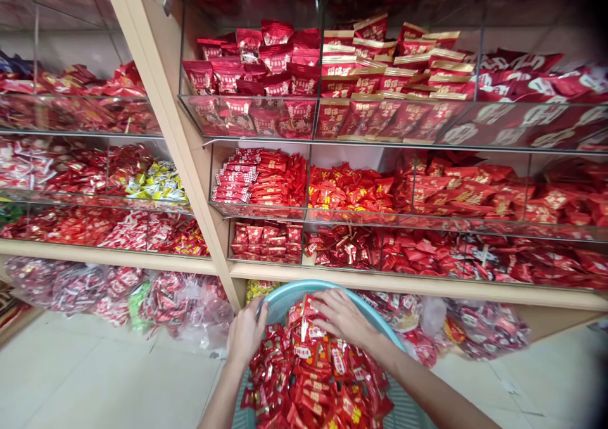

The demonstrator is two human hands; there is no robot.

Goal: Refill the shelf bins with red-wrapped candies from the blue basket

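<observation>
At the left rim of the basket (289,289), the left hand (246,334) is closed around the edge, steadying it just below the shelf (380,281). Heaped inside the basket lie red candy packets (313,378). At its far side the right hand (342,318) rests on them, fingers curled over a few, though an actual grip cannot be told. This looks like gathering a handful, and lifting one would call for a firm pinch on slippery wrappers.

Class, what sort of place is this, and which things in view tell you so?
Probably a sweet shop or a store's candy section: clear bins of wrapped sweets on wooden shelves, bulk bags underneath, and a heaped teal basket, left hand on its rim, right hand on top.
</observation>
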